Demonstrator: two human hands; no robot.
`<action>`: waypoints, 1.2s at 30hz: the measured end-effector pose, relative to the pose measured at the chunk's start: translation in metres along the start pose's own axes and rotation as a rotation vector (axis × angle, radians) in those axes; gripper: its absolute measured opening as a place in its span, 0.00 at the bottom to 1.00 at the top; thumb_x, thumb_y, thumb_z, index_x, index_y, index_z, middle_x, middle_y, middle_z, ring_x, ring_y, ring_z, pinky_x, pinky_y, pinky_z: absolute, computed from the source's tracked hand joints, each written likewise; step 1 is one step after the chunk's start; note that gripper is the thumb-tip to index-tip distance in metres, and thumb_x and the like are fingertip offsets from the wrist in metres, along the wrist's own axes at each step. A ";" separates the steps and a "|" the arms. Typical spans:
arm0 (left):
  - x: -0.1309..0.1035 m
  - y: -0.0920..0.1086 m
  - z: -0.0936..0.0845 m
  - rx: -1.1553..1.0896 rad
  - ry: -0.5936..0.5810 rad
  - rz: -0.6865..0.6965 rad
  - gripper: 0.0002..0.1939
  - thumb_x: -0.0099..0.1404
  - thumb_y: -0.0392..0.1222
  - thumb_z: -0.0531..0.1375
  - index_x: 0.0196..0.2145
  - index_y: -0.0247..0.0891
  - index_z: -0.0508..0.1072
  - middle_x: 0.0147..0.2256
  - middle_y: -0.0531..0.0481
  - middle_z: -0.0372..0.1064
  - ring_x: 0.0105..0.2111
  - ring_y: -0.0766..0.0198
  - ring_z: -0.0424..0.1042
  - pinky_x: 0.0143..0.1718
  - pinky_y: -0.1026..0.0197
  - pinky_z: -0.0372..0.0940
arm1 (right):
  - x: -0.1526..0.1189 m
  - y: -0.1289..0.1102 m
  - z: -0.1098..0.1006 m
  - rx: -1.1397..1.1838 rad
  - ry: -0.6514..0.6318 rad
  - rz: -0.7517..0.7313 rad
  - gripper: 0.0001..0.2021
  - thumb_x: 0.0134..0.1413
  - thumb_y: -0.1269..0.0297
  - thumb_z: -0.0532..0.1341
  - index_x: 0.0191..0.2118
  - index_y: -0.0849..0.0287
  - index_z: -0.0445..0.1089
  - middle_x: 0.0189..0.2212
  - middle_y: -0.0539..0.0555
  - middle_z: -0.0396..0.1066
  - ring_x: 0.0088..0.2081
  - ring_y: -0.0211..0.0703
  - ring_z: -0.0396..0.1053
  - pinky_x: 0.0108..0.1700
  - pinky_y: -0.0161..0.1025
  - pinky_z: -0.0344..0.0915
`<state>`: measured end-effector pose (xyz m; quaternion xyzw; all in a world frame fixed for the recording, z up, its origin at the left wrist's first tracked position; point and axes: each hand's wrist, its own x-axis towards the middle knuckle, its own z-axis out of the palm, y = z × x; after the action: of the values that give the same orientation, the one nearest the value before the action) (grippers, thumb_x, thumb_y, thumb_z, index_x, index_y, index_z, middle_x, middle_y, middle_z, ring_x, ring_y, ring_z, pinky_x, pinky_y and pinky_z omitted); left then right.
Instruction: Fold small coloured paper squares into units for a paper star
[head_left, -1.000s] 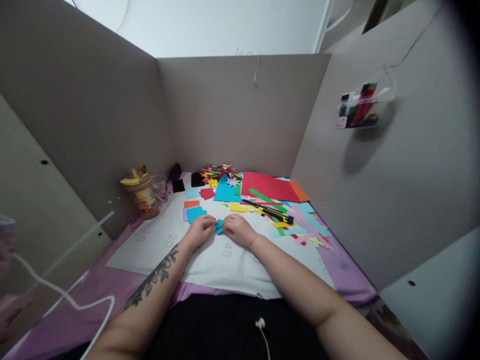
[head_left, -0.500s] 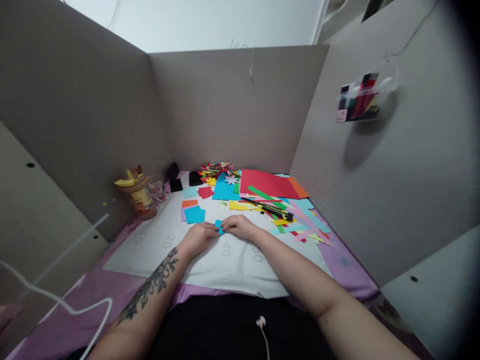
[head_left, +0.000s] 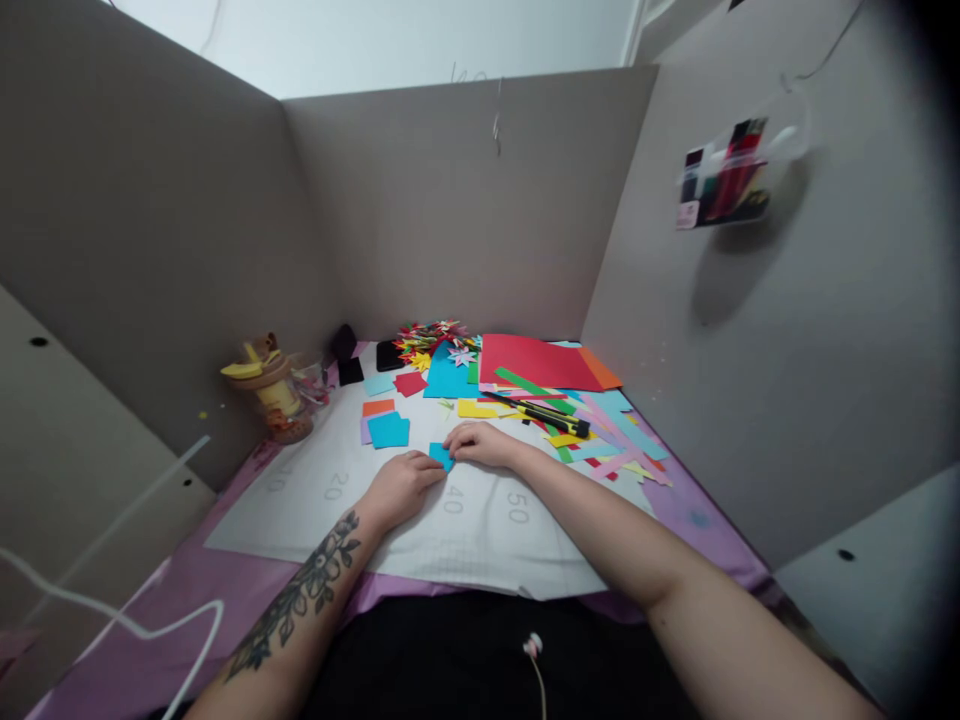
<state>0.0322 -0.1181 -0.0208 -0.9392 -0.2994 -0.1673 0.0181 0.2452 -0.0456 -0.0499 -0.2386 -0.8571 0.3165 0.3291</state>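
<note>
A small blue paper piece [head_left: 440, 455] lies on the white sheet between my hands. My left hand [head_left: 405, 482] rests at its lower left edge, fingers together and fingertips touching it. From the right, my right hand [head_left: 478, 443] has its closed fingers on the paper's right side. Up and to the left are larger blue squares [head_left: 389, 430], an orange piece [head_left: 378, 407] and a purple piece partly under the blue ones. A red piece [head_left: 410, 383] and a light blue piece [head_left: 379, 383] lie behind them.
Paper strips [head_left: 615, 440] and a black-yellow cutter [head_left: 555, 418] lie at the right. Behind are red sheets [head_left: 532, 363] and folded paper stars [head_left: 431, 345]. A yellow-brown cup [head_left: 277, 395] stands at the left. Grey panels [head_left: 465, 210] enclose the table.
My left hand has slid slightly down, and more of the small blue paper shows between my hands. The camera view has shifted a little.
</note>
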 end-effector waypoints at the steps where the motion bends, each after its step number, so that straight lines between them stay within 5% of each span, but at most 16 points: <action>1: 0.000 0.001 0.000 0.009 -0.005 -0.001 0.19 0.58 0.27 0.51 0.42 0.42 0.74 0.41 0.50 0.73 0.42 0.60 0.68 0.43 0.59 0.63 | 0.001 -0.001 -0.001 -0.019 -0.006 0.004 0.05 0.48 0.67 0.62 0.27 0.59 0.75 0.35 0.54 0.74 0.39 0.41 0.70 0.46 0.38 0.63; 30: 0.001 0.009 0.004 -0.084 -0.044 -0.127 0.17 0.61 0.30 0.50 0.42 0.41 0.73 0.42 0.48 0.71 0.42 0.60 0.68 0.43 0.59 0.63 | 0.015 0.010 0.014 -0.313 0.073 0.075 0.04 0.44 0.72 0.60 0.22 0.61 0.65 0.29 0.50 0.65 0.34 0.38 0.62 0.40 0.35 0.57; 36: 0.004 0.010 0.005 -0.001 -0.039 -0.141 0.17 0.64 0.35 0.49 0.48 0.42 0.70 0.38 0.46 0.70 0.38 0.61 0.68 0.40 0.61 0.63 | 0.015 0.005 0.014 -0.344 0.062 0.083 0.04 0.44 0.72 0.60 0.22 0.61 0.66 0.28 0.50 0.65 0.34 0.38 0.62 0.40 0.35 0.57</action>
<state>0.0425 -0.1232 -0.0240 -0.9189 -0.3649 -0.1500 0.0002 0.2260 -0.0381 -0.0547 -0.3363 -0.8774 0.1712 0.2962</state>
